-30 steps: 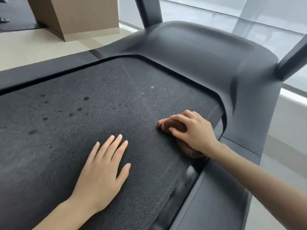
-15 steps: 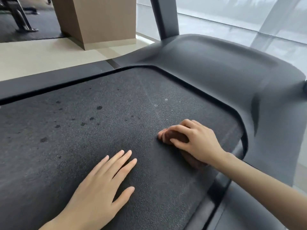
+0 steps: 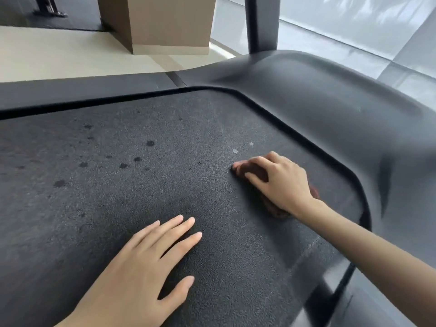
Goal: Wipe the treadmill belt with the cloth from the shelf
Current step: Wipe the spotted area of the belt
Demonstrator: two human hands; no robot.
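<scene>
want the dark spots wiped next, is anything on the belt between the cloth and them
Nothing visible. Bare belt lies between the cloth under the right hand and the dark spots to its left. The left hand rests flat on the belt nearer the person, off that line.

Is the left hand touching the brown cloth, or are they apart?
Apart. Head view shows bare belt between the left hand and the cloth under the right hand.

A gym – a treadmill belt up close, equipment legs on dark floor matting beyond.
</scene>
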